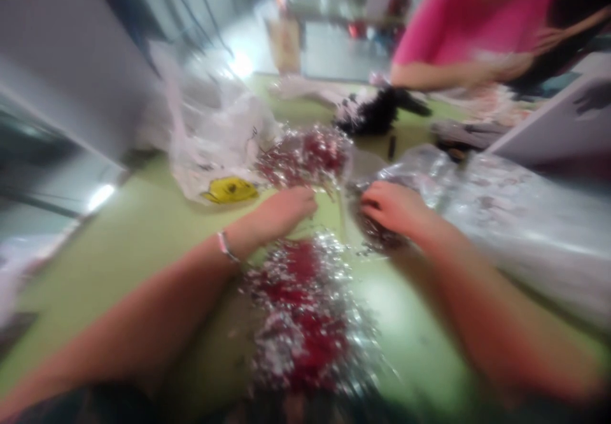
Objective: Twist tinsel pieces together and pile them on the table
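My left hand [292,209] is closed low over the green table, fingertips down; whether anything is in its fingers is hidden by blur. A red and silver tinsel strip [305,296] lies between my forearms and runs toward me. Just beyond my left hand sits another red and silver tinsel pile [315,153]. To the right, my right hand [396,211] has its fingers curled onto a clear plastic bag [420,166] with dark shiny stuff under the hand. The whole view is smeared by motion.
A white plastic bag [214,131] stands at the back left beside a yellow item [231,190]. A black bundle [370,112] lies farther back. Clear plastic sheeting [534,226] covers the right side. Across the table is a person in a pink top [463,26].
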Tool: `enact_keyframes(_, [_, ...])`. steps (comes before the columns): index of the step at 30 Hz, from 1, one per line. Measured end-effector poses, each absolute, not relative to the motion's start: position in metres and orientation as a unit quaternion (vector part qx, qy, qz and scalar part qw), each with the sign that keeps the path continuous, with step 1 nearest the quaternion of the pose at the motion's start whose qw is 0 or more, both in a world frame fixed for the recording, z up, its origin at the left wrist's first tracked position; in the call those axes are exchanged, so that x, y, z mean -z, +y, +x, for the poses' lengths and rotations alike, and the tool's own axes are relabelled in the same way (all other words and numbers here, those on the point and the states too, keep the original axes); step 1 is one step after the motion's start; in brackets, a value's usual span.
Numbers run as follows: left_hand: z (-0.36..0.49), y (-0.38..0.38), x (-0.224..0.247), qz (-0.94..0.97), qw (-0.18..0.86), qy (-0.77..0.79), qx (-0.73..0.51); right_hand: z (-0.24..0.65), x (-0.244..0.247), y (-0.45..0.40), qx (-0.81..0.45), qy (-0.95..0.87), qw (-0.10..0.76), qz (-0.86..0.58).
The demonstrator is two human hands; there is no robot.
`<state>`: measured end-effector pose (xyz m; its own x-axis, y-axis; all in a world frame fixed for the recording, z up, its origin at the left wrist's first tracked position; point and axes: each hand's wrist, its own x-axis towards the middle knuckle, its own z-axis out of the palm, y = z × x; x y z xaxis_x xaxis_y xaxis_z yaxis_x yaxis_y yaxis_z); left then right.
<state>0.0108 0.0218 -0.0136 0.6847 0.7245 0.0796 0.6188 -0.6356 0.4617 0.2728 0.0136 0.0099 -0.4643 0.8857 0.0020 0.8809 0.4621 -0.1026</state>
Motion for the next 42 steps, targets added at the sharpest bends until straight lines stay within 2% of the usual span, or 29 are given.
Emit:
enact_keyframes(4, [-0.001,0.029,0.009,0.899,0.18,0.363,-0.168,0.268,-0.003,0.013,-0.007,-0.868,-0.024,-0.496])
enact_keyframes(7, [-0.003,0.029,0.004,0.833,0.202,0.408,-0.313,0.261,-0.003,0.008,0.004,-0.854,-0.033,-0.519])
enact_keyframes(9, [-0.003,0.029,0.0,0.757,0.251,0.43,-0.423,0.26,-0.005,0.005,0.006,-0.848,-0.03,-0.528])
enact_keyframes(11, [-0.004,0.03,-0.002,0.695,0.31,0.439,-0.477,0.26,-0.008,0.003,0.005,-0.845,-0.035,-0.533])
enact_keyframes(15, [-0.007,0.034,0.003,0.686,0.412,0.457,-0.389,0.26,-0.011,0.001,-0.022,-0.838,-0.06,-0.542])
enact_keyframes(18, [-0.008,0.036,0.01,0.716,0.423,0.47,-0.296,0.257,-0.009,0.001,-0.044,-0.842,-0.056,-0.535])
enact_keyframes(25, [-0.011,0.029,-0.007,0.847,0.146,0.5,-0.106,0.257,-0.003,0.002,-0.063,-0.841,-0.002,-0.537])
enact_keyframes(28, [-0.004,0.018,-0.018,0.864,0.065,0.499,-0.039,0.257,-0.004,0.003,-0.088,-0.827,0.022,-0.555])
enact_keyframes(34, [0.018,0.012,-0.005,0.904,0.07,0.417,-0.056,0.257,-0.003,0.006,-0.093,-0.829,0.01,-0.552])
enact_keyframes(38, [0.021,0.02,0.01,0.919,0.066,0.382,-0.08,0.256,-0.006,0.005,-0.097,-0.819,0.088,-0.559])
enact_keyframes(42, [0.017,0.023,-0.002,0.864,0.136,0.436,-0.211,0.253,-0.013,-0.001,-0.209,-0.783,0.15,-0.567])
